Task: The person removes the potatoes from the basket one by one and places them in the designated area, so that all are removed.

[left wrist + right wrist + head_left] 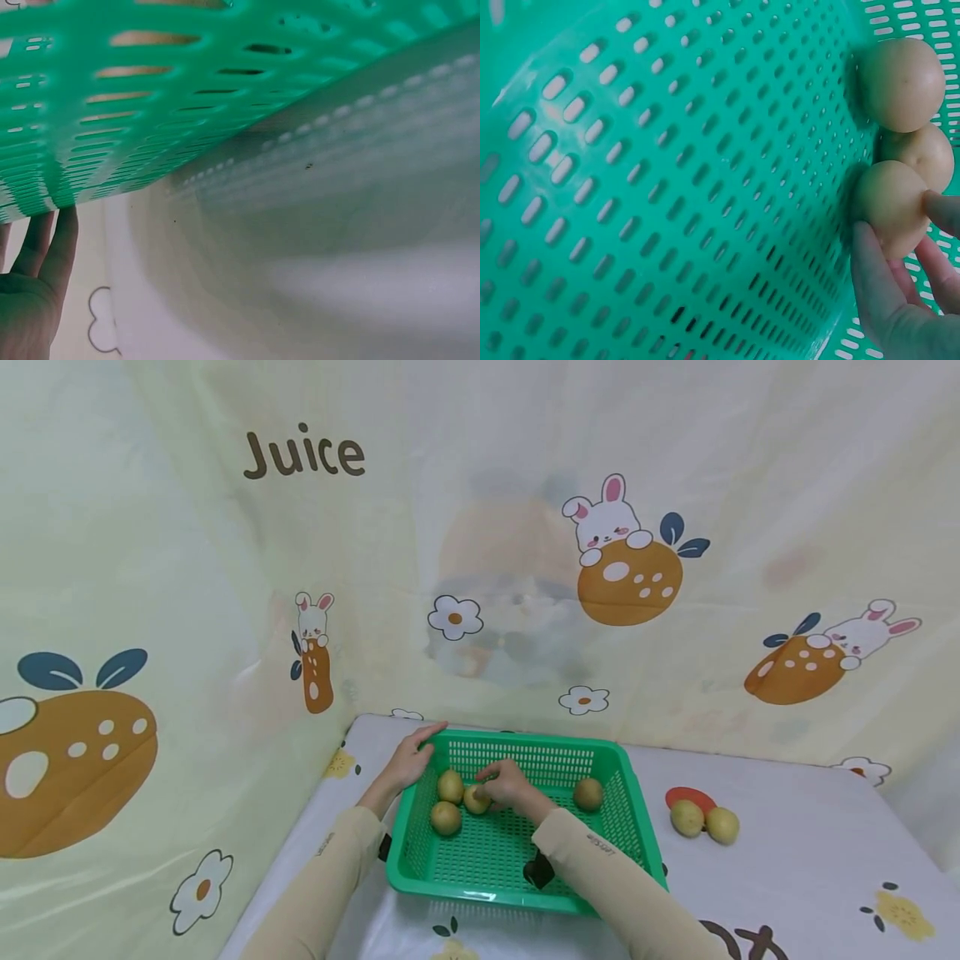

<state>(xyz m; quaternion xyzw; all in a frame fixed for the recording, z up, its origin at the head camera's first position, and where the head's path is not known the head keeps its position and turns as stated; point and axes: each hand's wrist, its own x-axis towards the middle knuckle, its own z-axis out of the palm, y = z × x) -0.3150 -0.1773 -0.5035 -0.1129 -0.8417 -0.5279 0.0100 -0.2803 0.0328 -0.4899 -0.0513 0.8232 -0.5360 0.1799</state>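
1. Green basket (487, 897), slotted and rectangular, on the bench (795, 814). Everything being handled sits in its left part.
2. Right hand (512, 787) reaches inside; thumb and fingers pinch the held fruit (891, 202), round and yellowish brown. That fruit lies low in the basket, close to the floor; whether it bears on the floor, cannot tell.
3. Two similar fruits close by, at the left wall: rear fruit (450, 786) and front fruit (446, 819). Contact between neighbours uncertain.
4. Single fruit (588, 794), browner, well apart from those three, near the basket's right wall.
5. Left hand (410, 762) grips the rim at the basket's back left corner, thumb over the edge, fingers against the outside. Left wrist view shows only part of it.
6. Bench, right of basket: left loose fruit (687, 818) and right loose fruit (723, 826), side by side, just in front of a red disc (686, 794), partly hidden.
7. Beige sleeves (615, 864) on both arms. Behind, a pale curtain (480, 418) printed with rabbits, oranges, flowers and "Juice".
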